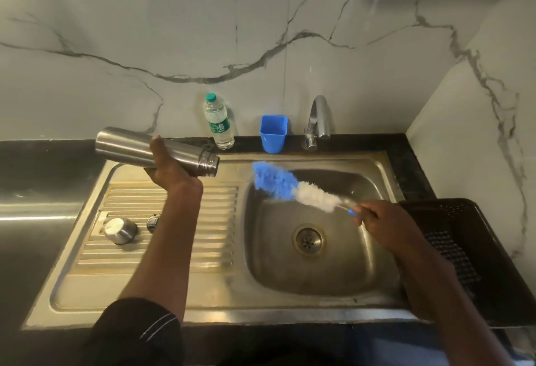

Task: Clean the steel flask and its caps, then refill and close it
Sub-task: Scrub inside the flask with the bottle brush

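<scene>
While left hand (171, 171) fingers wrap the flask (136, 146), mouth pointing right, right hand (383, 223) fingers grip brush (293, 185) handle; bristles just beyond flask mouth, not touching.

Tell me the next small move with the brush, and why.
Probably slide the brush tip into the flask mouth. The left hand holds the flask nearly level, its open mouth facing the brush, which the right hand holds just outside.

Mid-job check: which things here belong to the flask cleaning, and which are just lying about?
In the job: steel flask in left hand; bottle brush in right hand; steel cap and small dark cap on drainboard; tap.

Lying about: water bottle, blue cup, dark basket.
</scene>
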The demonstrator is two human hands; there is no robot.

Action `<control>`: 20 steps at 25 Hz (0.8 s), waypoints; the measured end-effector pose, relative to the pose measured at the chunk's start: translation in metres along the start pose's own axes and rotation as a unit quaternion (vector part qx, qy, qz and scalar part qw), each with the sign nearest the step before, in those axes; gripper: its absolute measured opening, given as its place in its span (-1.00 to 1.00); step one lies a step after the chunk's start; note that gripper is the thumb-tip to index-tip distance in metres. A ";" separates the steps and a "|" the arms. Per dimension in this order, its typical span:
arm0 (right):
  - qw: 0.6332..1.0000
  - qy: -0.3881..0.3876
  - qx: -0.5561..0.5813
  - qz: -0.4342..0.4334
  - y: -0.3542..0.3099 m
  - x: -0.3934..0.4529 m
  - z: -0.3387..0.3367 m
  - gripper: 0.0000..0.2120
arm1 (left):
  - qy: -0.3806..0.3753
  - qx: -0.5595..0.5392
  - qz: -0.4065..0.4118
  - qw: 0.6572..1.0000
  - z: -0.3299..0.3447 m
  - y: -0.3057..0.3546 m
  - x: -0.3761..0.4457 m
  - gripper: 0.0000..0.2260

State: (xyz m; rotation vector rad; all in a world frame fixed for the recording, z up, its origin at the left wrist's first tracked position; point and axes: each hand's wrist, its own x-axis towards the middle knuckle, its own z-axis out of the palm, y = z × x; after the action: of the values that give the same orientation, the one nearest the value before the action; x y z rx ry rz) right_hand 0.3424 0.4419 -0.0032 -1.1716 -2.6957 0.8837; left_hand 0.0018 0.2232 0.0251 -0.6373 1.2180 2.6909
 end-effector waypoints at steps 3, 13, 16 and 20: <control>0.986 -0.004 0.166 -0.008 -0.025 -0.007 -0.002 -0.83 | -0.089 0.047 -0.048 0.994 -0.005 -0.003 0.001 -0.36; 0.896 -0.162 0.403 -0.096 -0.069 -0.017 0.015 -0.54 | -0.248 0.131 -0.302 0.911 -0.019 0.001 -0.056 -0.51; 0.914 -0.134 0.339 -0.179 -0.086 -0.020 0.017 -0.46 | -0.203 0.202 -0.230 0.930 -0.041 -0.010 -0.058 -0.56; 0.953 0.014 0.255 -0.163 -0.104 -0.007 0.033 -0.44 | -0.239 0.208 -0.252 0.914 -0.048 -0.013 -0.058 -0.67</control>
State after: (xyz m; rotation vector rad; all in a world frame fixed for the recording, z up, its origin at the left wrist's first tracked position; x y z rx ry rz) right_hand 0.2705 0.3651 0.0260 -0.6039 -2.3160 1.3674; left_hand 0.0735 0.2000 0.0125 -0.1717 1.2179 1.9165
